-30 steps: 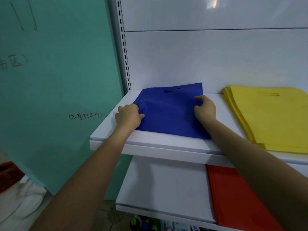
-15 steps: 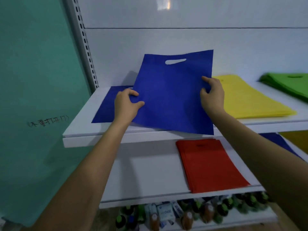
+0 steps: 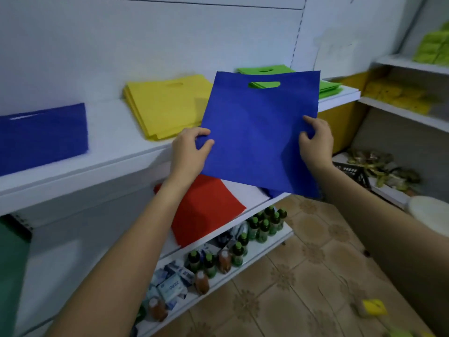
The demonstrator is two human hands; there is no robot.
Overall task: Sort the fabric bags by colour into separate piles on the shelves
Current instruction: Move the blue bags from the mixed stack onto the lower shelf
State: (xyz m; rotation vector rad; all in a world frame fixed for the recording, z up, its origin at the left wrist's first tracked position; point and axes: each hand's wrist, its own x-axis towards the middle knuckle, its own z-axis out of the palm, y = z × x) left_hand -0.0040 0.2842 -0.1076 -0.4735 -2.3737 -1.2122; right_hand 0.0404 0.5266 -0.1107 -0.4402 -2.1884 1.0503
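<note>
I've lifted blue bag [image 3: 257, 132] off blue pile [image 3: 43, 135], swung right | left hand [image 3: 188, 152], right hand [image 3: 315, 142]: fingers pinch its sides | placement pending, I judge

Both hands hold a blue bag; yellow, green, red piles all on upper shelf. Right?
No: head view shows red pile on the lower shelf. Yellow pile and green pile sit on the upper shelf; left hand and right hand hold the blue bag.

Green-capped bottles [image 3: 264, 226] stand in rows along the front edge of the lowest shelf [image 3: 269, 245], with white-and-blue packets [image 3: 170, 285] just left of them. Patterned tiles [image 3: 303, 276] cover the floor.
</note>
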